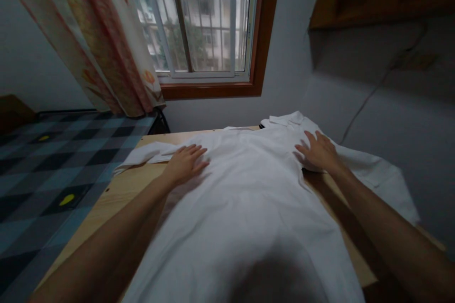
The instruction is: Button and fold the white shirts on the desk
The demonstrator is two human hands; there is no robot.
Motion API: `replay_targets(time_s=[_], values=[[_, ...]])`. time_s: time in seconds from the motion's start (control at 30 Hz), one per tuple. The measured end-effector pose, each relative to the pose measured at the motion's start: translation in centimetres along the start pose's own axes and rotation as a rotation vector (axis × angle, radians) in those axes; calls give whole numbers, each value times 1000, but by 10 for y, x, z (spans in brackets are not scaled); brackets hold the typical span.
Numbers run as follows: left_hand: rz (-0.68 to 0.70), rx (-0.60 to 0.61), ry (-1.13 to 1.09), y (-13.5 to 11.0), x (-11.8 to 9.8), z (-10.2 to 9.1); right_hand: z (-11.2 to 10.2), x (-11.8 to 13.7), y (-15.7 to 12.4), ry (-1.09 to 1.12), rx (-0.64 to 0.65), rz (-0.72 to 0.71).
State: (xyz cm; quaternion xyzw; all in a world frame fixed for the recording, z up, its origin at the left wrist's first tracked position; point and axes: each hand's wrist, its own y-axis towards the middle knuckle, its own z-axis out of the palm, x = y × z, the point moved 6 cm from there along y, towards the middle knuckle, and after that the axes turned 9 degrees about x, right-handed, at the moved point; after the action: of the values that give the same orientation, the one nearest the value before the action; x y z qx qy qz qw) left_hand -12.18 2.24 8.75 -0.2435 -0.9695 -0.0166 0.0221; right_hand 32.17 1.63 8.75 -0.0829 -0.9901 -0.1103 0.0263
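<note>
A white long-sleeved shirt [245,175] lies spread over a light wooden table, its collar toward the far right and its hem toward me. My left hand [186,163] rests flat on the shirt's left side, close to where the left sleeve begins, with the fingers stretched out. On the right, my right hand [318,149] lies on the shirt near the shoulder and sleeve, its fingers spread. One sleeve reaches out to the left across the table; the other falls over to the right. Soft wrinkles run through the body of the shirt.
The wooden table [130,182] shows at both sides of the shirt. A bed with a checked cover [71,161] stands at the left. Behind are a patterned curtain [95,33] and a barred window [206,19]. A wooden shelf [355,9] hangs at upper right, with a cable [366,99] below.
</note>
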Motion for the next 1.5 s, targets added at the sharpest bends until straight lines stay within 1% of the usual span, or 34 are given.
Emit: replay_targets(time_s=[0.07,0.1,0.13,0.17,0.23,0.27,0.33,0.4,0.43,0.47,0.5,0.53,0.57,0.63,0.67,0.7,0.73,0.77,0.83,0.87,0.9,0.93,1.0,1.07,1.17,1.23,1.27,1.3,1.33,1.4,1.43,1.47,1.5], values=[[-97,37,3,30,13,16,3,-5,27,24,-24,68],[-144,70,-11,41,20,28,5,-11,39,41,-16,100],[-185,106,-32,48,28,39,10,-19,49,56,18,140],[-211,142,-55,53,34,51,16,-29,58,69,80,179],[-219,194,-90,55,45,70,29,-46,69,80,209,229],[-215,211,-100,55,49,77,34,-52,73,70,248,226],[-208,222,-100,52,55,84,37,-56,80,19,257,165],[-216,221,-84,51,58,86,32,-52,85,-50,228,97],[-226,221,-77,51,59,86,27,-49,87,-78,222,85],[-242,217,-71,51,60,86,19,-45,90,-96,202,88],[-266,210,-67,52,60,85,9,-41,92,-101,145,102],[-298,197,-65,52,61,83,-4,-36,94,-97,53,111],[-338,172,-61,52,63,82,-19,-31,94,-84,-71,122],[-444,72,-38,50,68,76,-43,-25,92,-58,-327,140],[-495,14,-22,48,70,73,-49,-24,91,-57,-404,150],[-531,-24,-13,46,73,71,-48,-25,92,-73,-406,155],[-552,-32,-16,44,75,72,-41,-27,96,-108,-326,147],[-560,-9,-29,44,76,74,-29,-30,101,-152,-197,132],[-557,79,-74,44,79,81,-2,-39,108,-234,83,99],[-558,113,-91,45,80,84,8,-43,110,-257,160,93],[-569,126,-102,46,81,85,12,-46,111,-266,168,101],[-587,123,-108,47,82,84,11,-48,113,-259,116,119],[-627,116,-119,49,84,82,1,-45,114,-216,-46,146],[-664,115,-132,50,86,80,-13,-37,115,-154,-163,164],[-688,116,-147,49,91,79,-31,-25,125,-97,-249,175],[-689,114,-152,46,96,79,-39,-21,137,-100,-295,159],[-688,115,-152,44,98,80,-40,-20,143,-107,-305,146],[-683,115,-147,41,99,80,-38,-21,149,-115,-289,133],[-674,114,-137,39,100,81,-33,-22,155,-120,-240,127],[-643,116,-112,36,99,82,-16,-21,163,-124,-102,134],[-625,118,-102,35,98,82,-8,-14,163,-125,-60,128],[-611,120,-96,35,96,83,-2,-3,160,-122,-53,103],[-599,124,-93,35,95,83,2,14,155,-115,-71,53]])
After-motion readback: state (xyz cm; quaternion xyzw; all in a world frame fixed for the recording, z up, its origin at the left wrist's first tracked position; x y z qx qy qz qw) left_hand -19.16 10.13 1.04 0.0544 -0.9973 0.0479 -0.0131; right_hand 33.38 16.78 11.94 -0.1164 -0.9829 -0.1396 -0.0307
